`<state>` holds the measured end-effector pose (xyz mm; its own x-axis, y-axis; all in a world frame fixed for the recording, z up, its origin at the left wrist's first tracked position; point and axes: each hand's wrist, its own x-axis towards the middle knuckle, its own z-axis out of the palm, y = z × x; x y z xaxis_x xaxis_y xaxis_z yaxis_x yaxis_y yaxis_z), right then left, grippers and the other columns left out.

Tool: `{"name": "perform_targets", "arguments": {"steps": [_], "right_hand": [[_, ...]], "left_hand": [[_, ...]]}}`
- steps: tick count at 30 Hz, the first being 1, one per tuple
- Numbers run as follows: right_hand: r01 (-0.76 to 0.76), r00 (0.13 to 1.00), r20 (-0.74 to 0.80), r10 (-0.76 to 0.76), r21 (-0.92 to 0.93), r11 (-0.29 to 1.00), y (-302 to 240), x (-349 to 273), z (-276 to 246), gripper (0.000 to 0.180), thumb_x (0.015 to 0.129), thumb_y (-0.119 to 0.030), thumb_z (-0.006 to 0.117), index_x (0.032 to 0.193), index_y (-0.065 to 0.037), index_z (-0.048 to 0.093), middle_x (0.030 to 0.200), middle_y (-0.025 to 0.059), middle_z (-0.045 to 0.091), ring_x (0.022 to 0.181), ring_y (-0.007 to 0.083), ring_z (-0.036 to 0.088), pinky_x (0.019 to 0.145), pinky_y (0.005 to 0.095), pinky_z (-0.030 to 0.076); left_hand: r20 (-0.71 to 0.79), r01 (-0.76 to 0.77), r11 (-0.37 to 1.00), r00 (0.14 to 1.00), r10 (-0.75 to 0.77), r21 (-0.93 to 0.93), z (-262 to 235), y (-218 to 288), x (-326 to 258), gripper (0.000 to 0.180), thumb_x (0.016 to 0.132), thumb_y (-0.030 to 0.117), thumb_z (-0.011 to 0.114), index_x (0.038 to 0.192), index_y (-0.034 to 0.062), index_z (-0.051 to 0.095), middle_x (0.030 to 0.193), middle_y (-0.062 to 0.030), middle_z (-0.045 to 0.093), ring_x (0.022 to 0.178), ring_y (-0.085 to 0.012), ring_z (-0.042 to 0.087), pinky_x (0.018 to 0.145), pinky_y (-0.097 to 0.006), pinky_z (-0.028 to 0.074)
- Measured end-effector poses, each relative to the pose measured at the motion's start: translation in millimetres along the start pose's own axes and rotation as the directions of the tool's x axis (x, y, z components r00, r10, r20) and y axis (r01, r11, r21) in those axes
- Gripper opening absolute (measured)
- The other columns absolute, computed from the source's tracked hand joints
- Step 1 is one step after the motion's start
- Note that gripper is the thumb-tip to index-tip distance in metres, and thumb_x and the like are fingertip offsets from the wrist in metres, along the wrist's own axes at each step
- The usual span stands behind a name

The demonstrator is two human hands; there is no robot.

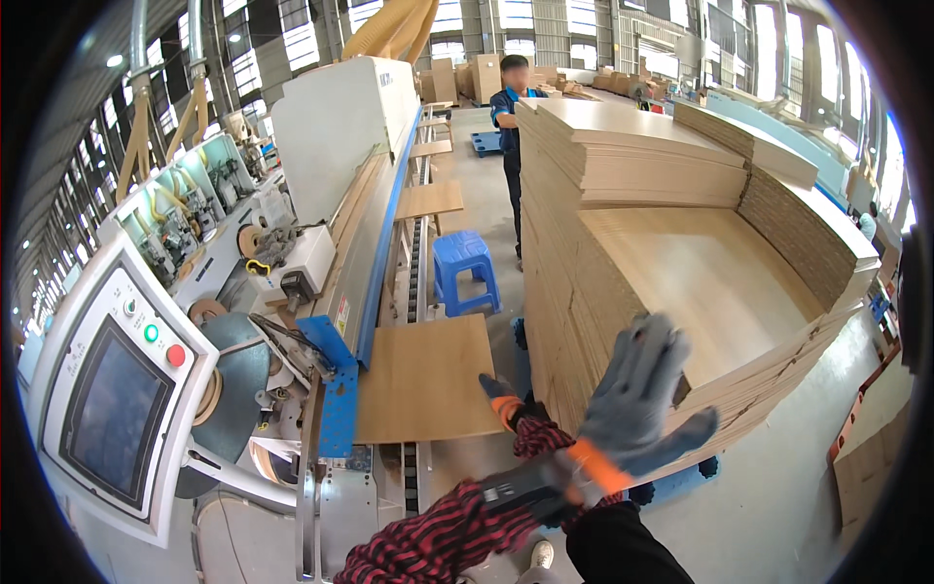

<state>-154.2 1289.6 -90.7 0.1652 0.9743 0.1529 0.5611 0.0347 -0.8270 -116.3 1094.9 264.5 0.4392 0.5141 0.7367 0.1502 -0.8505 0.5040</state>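
The person's left hand [637, 389], in a grey glove with an orange cuff, is showing its back and holding its fingers extended and its thumb out to the right, with nothing in its grasp. It is appearing in front of the near side of a tall stack of wood-coloured panels [574, 282]; whether it is touching them, one cannot tell. The right hand [499, 399], in a matching glove, is crossing behind the left forearm and lying at the right edge of a flat, rectangular, light-brown wood-grain board [425, 380]. Its fingers are partly hidden, so whether they are gripping or merely touching that edge cannot be told.

The board is lying at the near end of a long machine with a white housing [331, 122], above a dark roller track [411, 477], its left side lying beside a blue perforated metal plate [339, 414]. A white-framed control panel [199, 343] is standing on the left. Beyond the board, a blue plastic stool [462, 255] is standing near the track, and more wood-grain boards [428, 200] are lying farther along. A co-worker in dark clothes [511, 161] is standing by the stack's far end.
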Motion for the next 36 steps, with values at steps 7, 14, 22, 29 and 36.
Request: {"name": "perform_targets", "arguments": {"steps": [7, 14, 22, 29, 36], "right_hand": [[-0.031, 0.992, 0.096, -0.085, 0.821, 0.57, -38.7, -87.7, -105.1, 0.044, 0.089, -0.032, 0.043, 0.121, -0.001, 0.042, 0.123, 0.0109, 0.045, 0.108, 0.017, 0.047, 0.09, 0.0295, 0.037], [0.412, 0.67, -0.707, -0.226, 0.101, 0.905, -67.7, -240.1, -309.1, 0.026, 0.088, -0.012, 0.039, 0.094, 0.003, 0.059, 0.094, 0.0149, 0.061, 0.089, 0.0265, 0.057, 0.08, 0.0344, 0.044], [-0.193, 0.856, -0.41, -0.316, -0.818, 0.541, -99.1, -92.8, -604.4, 0.049, 0.083, -0.044, 0.042, 0.105, -0.003, 0.057, 0.107, 0.0188, 0.056, 0.105, 0.0336, 0.049, 0.091, 0.0374, 0.036], [-0.487, 0.859, -0.503, 0.092, -0.75, 0.447, -16.2, -9.9, -668.5, 0.064, 0.078, -0.059, 0.036, 0.106, -0.006, 0.058, 0.112, 0.0161, 0.055, 0.108, 0.0314, 0.049, 0.091, 0.0386, 0.035], [-0.319, 0.939, -0.343, 0.023, -0.844, 0.432, 0.4, 10.9, -678.5, 0.066, 0.081, -0.059, 0.03, 0.117, -0.007, 0.051, 0.121, 0.014, 0.049, 0.116, 0.0278, 0.042, 0.097, 0.0347, 0.029]], "left_hand": [[-0.017, -0.202, 0.906, 0.974, 0.224, 0.371, 37.4, -10.6, 29.9, 0.057, 0.079, 0.045, 0.051, 0.106, -0.0046, 0.051, 0.113, -0.0228, 0.048, 0.111, -0.0369, 0.042, 0.098, -0.047, 0.028], [-0.005, -0.257, 0.902, 0.961, 0.276, 0.347, 31.8, -15.4, 24.8, 0.045, 0.078, 0.035, 0.057, 0.103, -0.0024, 0.054, 0.11, -0.0185, 0.051, 0.109, -0.034, 0.045, 0.097, -0.044, 0.031], [-0.202, 0.324, 0.946, 0.927, -0.316, 0.006, 22.5, 1.9, 15.6, 0.067, 0.067, 0.042, 0.066, 0.11, -0.0054, 0.048, 0.117, -0.0238, 0.042, 0.114, -0.035, 0.039, 0.094, -0.038, 0.033], [0.181, 0.582, 0.805, 0.809, -0.559, -0.117, 11.2, 7.3, 18.8, 0.068, 0.064, 0.052, 0.062, 0.099, -0.0048, 0.05, 0.093, -0.0239, 0.055, 0.092, -0.0355, 0.053, 0.081, -0.038, 0.041], [0.177, 0.586, 0.81, 0.795, -0.58, 0.026, 6.2, 7.4, 20.5, 0.053, 0.069, 0.048, 0.06, 0.085, -0.0019, 0.051, 0.081, -0.0212, 0.058, 0.077, -0.0348, 0.056, 0.069, -0.041, 0.043]]}}
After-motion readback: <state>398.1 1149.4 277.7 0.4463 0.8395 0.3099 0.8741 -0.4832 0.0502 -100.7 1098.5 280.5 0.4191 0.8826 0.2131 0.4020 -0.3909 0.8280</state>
